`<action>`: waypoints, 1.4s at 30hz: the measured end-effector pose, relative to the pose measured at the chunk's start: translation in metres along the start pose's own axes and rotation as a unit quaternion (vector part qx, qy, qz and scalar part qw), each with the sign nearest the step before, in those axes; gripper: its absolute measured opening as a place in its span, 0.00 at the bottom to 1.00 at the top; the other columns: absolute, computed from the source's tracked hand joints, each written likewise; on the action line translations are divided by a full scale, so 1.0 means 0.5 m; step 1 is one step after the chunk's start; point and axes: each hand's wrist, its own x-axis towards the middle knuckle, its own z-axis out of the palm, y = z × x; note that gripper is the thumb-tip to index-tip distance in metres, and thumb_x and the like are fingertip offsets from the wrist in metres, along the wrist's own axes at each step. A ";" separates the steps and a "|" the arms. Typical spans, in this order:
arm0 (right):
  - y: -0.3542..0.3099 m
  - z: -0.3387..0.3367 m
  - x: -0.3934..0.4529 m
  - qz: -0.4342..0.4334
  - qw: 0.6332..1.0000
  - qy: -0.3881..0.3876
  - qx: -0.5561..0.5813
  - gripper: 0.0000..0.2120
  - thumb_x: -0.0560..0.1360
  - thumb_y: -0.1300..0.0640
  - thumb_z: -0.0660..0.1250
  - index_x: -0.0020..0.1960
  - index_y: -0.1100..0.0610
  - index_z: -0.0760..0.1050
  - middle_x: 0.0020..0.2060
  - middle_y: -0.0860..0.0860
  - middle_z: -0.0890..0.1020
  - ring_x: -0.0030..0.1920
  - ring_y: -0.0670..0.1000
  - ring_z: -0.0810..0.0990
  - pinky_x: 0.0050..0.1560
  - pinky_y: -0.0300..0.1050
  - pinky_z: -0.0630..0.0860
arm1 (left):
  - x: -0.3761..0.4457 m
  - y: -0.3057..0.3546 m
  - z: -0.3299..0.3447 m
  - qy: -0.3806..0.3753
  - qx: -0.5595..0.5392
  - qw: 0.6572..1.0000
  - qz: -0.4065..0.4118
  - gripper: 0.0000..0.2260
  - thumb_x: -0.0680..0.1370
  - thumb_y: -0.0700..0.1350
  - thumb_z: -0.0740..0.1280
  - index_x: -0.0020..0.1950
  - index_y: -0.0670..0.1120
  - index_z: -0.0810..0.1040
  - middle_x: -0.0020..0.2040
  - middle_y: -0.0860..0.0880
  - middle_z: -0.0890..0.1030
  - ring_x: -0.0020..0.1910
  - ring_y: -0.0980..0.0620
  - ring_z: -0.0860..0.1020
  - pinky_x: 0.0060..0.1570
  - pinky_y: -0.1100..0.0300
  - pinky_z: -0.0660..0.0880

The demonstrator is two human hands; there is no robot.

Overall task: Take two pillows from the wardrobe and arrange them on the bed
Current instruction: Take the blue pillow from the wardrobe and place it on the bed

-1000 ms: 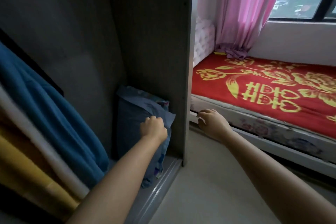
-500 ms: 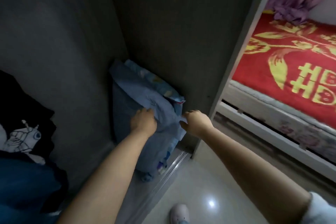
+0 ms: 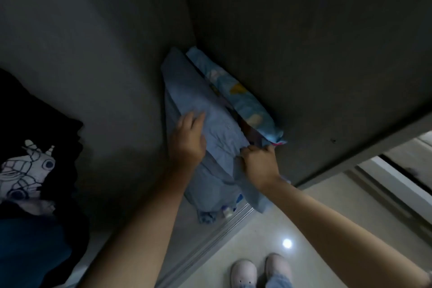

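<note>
The right hand (image 3: pixel 258 162), off the pillows a second ago, now pinches the plain blue pillow (image 3: pixel 198 100) — the left hand (image 3: pixel 188 141) grips its top edge. Both hands hold it; extraction from the wardrobe (image 3: pixel 304 42) can likely begin.

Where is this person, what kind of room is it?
Most likely a bedroom, at an open wardrobe: two pillows stand in its corner, dark clothes hang at the left, and a sliding-door track runs along the tiled floor.

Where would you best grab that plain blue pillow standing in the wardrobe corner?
Probably by the top edge of the plain blue pillow, coming from above and the open front. It stands on end beside the patterned pillow, so only top and front are free. The left hand and right hand already grip there.
</note>
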 end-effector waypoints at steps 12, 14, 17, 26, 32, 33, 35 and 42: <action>0.057 -0.005 -0.086 -0.100 0.989 -0.094 0.057 0.12 0.79 0.57 0.55 0.50 0.61 0.75 0.51 0.58 0.82 0.51 0.58 0.77 0.54 0.45 0.56 | 0.021 0.046 -0.004 -0.071 0.231 0.933 0.266 0.15 0.44 0.44 0.83 0.22 0.46 0.80 0.22 0.49 0.81 0.24 0.54 0.81 0.29 0.68 0.78; 0.057 0.001 -0.123 -0.104 0.989 -0.071 0.075 0.11 0.78 0.59 0.58 0.47 0.62 0.77 0.47 0.59 0.83 0.48 0.59 0.78 0.54 0.46 0.56 | -0.020 0.039 -0.015 -0.078 0.186 0.939 0.279 0.19 0.36 0.39 0.83 0.17 0.44 0.76 0.17 0.48 0.76 0.16 0.54 0.76 0.15 0.72 0.67; 0.028 -0.001 -0.203 -0.134 0.989 -0.016 0.064 0.08 0.67 0.61 0.67 0.29 0.61 0.77 0.26 0.55 0.83 0.28 0.55 0.80 0.41 0.48 0.75 | -0.112 0.028 -0.037 -0.076 0.164 0.939 0.293 0.18 0.38 0.35 0.83 0.18 0.41 0.76 0.18 0.46 0.76 0.16 0.52 0.76 0.15 0.73 0.65; -0.068 -0.056 -0.476 -0.041 0.998 0.016 0.033 0.06 0.72 0.63 0.62 0.39 0.62 0.77 0.41 0.60 0.83 0.44 0.58 0.80 0.45 0.48 0.56 | -0.355 0.061 -0.152 -0.204 0.300 0.901 0.238 0.11 0.78 0.39 0.60 0.59 0.44 0.76 0.60 0.46 0.78 0.59 0.45 0.75 0.62 0.53 0.65; -0.028 -0.177 -0.671 0.076 0.991 0.103 -0.039 0.08 0.73 0.62 0.60 0.40 0.61 0.77 0.41 0.57 0.84 0.45 0.57 0.79 0.36 0.43 0.44 | -0.461 0.186 -0.219 -0.167 0.221 0.886 0.371 0.10 0.79 0.44 0.59 0.57 0.45 0.77 0.60 0.47 0.78 0.58 0.43 0.77 0.50 0.53 0.74; -0.007 -0.205 -0.700 0.100 0.987 0.110 -0.053 0.08 0.73 0.61 0.60 0.40 0.60 0.77 0.42 0.56 0.84 0.46 0.56 0.79 0.36 0.43 0.44 | -0.468 0.225 -0.225 -0.162 0.202 0.878 0.402 0.10 0.78 0.44 0.59 0.56 0.45 0.77 0.59 0.48 0.78 0.57 0.44 0.78 0.48 0.54 0.74; 0.034 -0.267 -0.752 0.165 0.974 0.133 -0.078 0.07 0.72 0.63 0.61 0.39 0.60 0.78 0.40 0.56 0.84 0.45 0.56 0.80 0.38 0.43 0.46 | -0.474 0.317 -0.233 -0.151 0.168 0.866 0.446 0.10 0.78 0.45 0.60 0.55 0.46 0.78 0.59 0.49 0.78 0.56 0.43 0.78 0.48 0.55 0.75; 0.278 -0.431 -0.867 0.326 0.913 0.204 -0.135 0.04 0.67 0.67 0.68 0.34 0.62 0.80 0.34 0.58 0.85 0.33 0.56 0.83 0.46 0.46 0.75 | -0.423 0.720 -0.205 -0.126 0.104 0.831 0.532 0.11 0.78 0.47 0.61 0.54 0.43 0.78 0.58 0.46 0.79 0.56 0.42 0.78 0.51 0.53 0.74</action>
